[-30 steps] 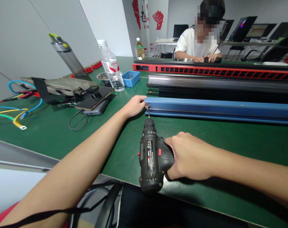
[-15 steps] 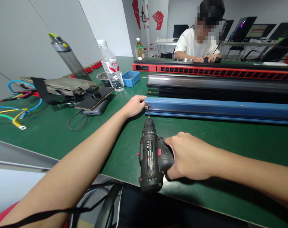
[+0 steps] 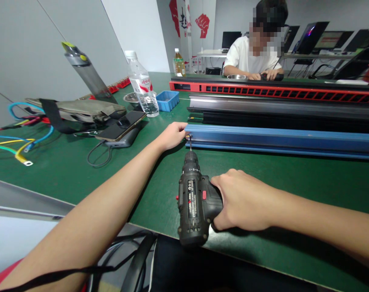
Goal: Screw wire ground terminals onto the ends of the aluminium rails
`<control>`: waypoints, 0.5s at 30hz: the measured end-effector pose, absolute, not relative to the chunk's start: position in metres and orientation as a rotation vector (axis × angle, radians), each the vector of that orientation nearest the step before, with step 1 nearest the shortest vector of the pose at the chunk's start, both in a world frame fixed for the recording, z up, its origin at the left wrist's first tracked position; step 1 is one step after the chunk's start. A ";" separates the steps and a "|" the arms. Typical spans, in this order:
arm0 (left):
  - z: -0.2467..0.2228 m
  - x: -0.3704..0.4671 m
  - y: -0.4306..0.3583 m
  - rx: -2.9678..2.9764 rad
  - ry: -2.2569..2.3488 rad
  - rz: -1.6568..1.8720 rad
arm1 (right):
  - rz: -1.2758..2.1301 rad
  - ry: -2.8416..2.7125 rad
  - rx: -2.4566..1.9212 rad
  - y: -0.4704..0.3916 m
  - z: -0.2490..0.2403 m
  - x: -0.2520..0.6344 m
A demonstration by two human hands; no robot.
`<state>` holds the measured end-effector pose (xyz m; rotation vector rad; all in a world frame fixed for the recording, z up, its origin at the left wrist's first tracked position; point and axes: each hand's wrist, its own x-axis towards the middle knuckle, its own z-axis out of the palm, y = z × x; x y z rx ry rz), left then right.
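Note:
My right hand (image 3: 241, 199) is wrapped round the grip of a black cordless drill (image 3: 192, 207), which points away from me over the table's front edge. The drill's thin bit reaches the left end of a long blue metal profile (image 3: 278, 140), where a small screw head seems to sit at its tip. At that same end, my left hand (image 3: 174, 136) grips the profile, fingers closed against it. Its fingertips are partly hidden behind the profile.
Behind the blue profile lie a dark metal profile (image 3: 263, 106) and a red slotted rail (image 3: 278, 90). To the left are a water bottle (image 3: 143, 91), a blue bin (image 3: 168, 101), a phone (image 3: 122, 125), a bag (image 3: 81, 109) and cables (image 3: 20, 152). A person (image 3: 242, 56) sits opposite.

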<state>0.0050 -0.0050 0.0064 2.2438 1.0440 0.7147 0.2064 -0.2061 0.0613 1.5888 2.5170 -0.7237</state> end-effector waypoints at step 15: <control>0.006 0.004 -0.005 2.231 1.049 0.709 | -0.712 2.507 1.581 -0.207 0.061 0.205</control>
